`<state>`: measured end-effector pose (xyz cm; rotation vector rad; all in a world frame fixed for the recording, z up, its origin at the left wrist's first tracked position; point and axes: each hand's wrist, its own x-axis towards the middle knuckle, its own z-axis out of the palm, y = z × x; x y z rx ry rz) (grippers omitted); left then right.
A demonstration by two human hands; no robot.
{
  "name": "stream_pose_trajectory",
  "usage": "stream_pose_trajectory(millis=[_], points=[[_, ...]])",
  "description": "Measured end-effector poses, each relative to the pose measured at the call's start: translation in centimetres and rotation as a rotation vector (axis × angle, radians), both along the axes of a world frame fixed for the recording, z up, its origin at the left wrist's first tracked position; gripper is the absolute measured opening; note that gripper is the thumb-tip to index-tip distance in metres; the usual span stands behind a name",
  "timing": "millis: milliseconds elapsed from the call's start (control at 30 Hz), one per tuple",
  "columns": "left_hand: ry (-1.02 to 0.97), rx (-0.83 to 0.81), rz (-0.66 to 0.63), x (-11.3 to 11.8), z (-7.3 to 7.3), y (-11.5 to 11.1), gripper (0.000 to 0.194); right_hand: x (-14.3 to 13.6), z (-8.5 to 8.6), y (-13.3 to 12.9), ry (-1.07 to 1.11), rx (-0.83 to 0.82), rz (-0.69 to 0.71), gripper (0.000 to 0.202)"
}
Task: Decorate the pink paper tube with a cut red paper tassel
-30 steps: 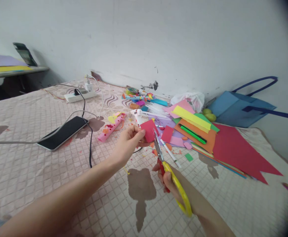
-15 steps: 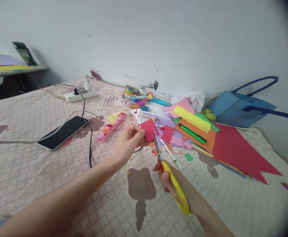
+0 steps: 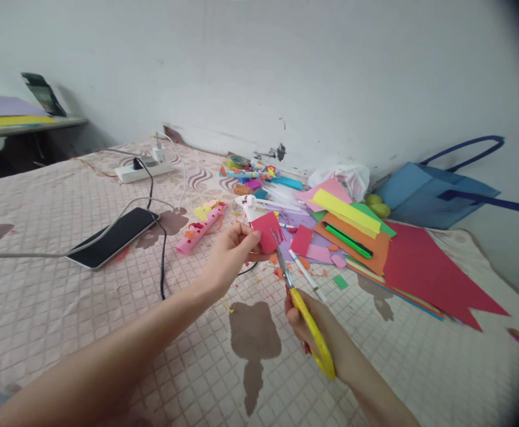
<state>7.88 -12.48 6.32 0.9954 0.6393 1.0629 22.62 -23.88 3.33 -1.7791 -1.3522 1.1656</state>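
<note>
Between the thumb and fingers of my left hand (image 3: 236, 248) is a small piece of red paper (image 3: 265, 232), its right edge cut into thin strips. My right hand (image 3: 315, 317) is wrapped round the handles of yellow-and-red scissors (image 3: 306, 311). Their blades point up and away, with the tips at the fringed edge of the paper. Just right of the blades lies another small red paper piece (image 3: 302, 239). A thin white stick-like pen (image 3: 307, 274) rests on the cloth beside it. Left of my left hand is a decorated pink paper roll (image 3: 201, 228).
A black phone (image 3: 113, 237) with cables lies at the left, near a white power strip (image 3: 146, 171). Coloured sheets, a green cutter (image 3: 347, 239) and a large red sheet (image 3: 428, 267) cover the right. A blue bag (image 3: 435, 193) leans by the wall. Paper scraps dot the cloth.
The scissors' handles have come closer together and their blades have narrowed at the paper's fringed edge. My left hand and the red paper have barely moved.
</note>
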Motion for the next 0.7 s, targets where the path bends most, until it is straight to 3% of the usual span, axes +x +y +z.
stream_pose_trajectory(millis=[433,700], points=[[0.029,-0.019,-0.014,0.1,-0.6,0.3,0.024,0.5,-0.7,-0.6,0.016,0.135,0.160,0.056],[0.014,-0.003,-0.013,0.1,-0.8,0.4,0.024,0.5,-1.3,-0.5,-0.052,0.189,0.148,0.054]])
